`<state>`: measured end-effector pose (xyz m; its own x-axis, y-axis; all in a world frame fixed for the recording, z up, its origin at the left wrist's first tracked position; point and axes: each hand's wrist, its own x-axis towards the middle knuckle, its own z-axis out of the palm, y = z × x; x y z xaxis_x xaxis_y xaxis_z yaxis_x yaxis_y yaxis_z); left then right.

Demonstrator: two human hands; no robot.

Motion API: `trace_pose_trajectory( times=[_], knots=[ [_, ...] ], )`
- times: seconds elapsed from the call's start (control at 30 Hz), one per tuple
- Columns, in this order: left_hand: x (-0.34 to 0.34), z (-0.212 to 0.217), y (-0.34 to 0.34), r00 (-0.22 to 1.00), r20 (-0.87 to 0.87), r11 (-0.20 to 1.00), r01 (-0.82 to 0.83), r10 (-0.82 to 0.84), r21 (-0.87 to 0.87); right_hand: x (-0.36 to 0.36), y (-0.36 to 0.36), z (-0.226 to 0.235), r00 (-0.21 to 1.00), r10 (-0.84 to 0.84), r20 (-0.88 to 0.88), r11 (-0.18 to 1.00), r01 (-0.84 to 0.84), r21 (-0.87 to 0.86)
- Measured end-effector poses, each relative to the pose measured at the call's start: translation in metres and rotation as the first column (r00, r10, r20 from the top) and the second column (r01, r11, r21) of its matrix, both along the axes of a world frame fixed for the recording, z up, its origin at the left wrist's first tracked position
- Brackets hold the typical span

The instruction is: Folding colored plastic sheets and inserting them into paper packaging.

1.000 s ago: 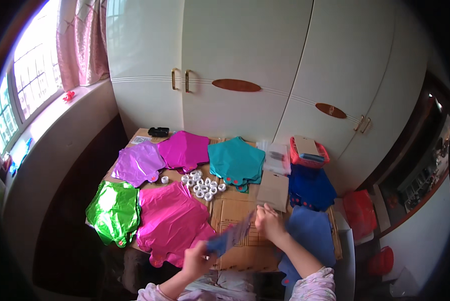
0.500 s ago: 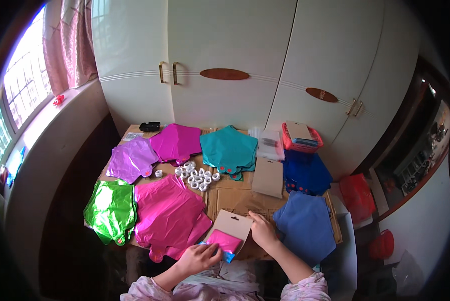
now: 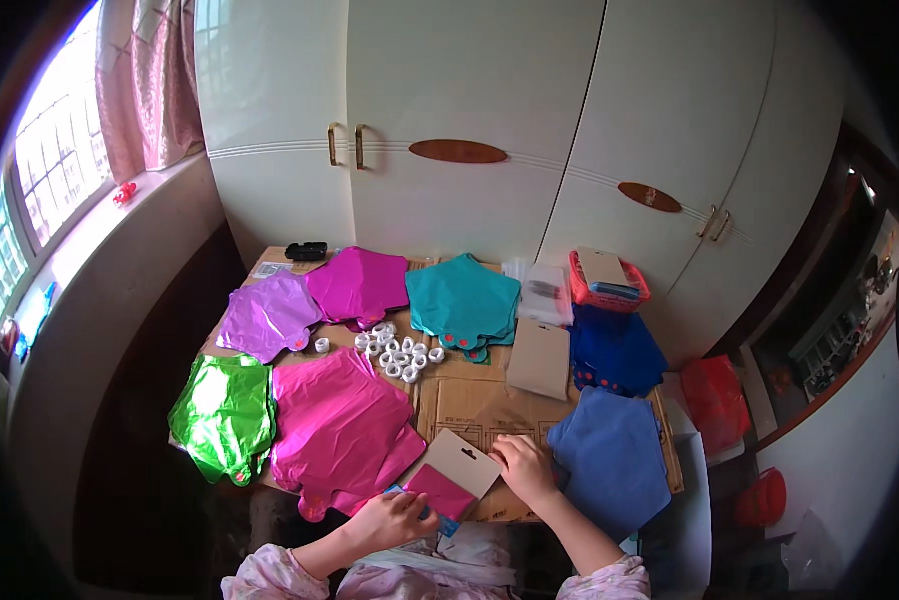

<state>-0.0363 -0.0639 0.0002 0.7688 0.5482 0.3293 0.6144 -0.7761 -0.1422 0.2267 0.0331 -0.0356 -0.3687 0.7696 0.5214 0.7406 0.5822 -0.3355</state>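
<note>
Your left hand (image 3: 397, 518) pinches the near corner of a folded pink balloon (image 3: 437, 491) while your right hand (image 3: 522, 468) presses flat, fingers curled, on the cardboard header card (image 3: 461, 462) clipped over it, so the little pack lies pinned between both hands at the near edge of the tabletop (image 3: 489, 405). Just left of your left hand spreads a big pink foil balloon (image 3: 341, 430), and right of your right hand a blue one (image 3: 614, 455). Farther out sit white tape rolls (image 3: 397, 352), sorted within reach.
</note>
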Motion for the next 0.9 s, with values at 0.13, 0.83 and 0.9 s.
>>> trace_pose_trajectory(
  times=[0.13, 0.83, 0.9],
  knots=[
    [-0.001, 0.002, 0.0, 1.0, -0.01, 1.0, 0.002, -0.002, 0.011, 0.003, 0.003, -0.003, 0.993, 0.023, -0.119, 0.998, -0.029, -0.053],
    [-0.003, 0.014, -0.007, 1.0, 0.008, 0.999, -0.02, 0.02, -0.029, 0.005, -0.004, 0.011, 0.992, -0.029, -0.127, 0.977, 0.001, -0.214],
    [-0.006, 0.013, -0.008, 0.997, 0.067, 0.999, -0.026, 0.027, -0.02, 0.006, -0.009, 0.013, 1.0, 0.016, 0.005, 0.993, -0.016, -0.115]
  ],
)
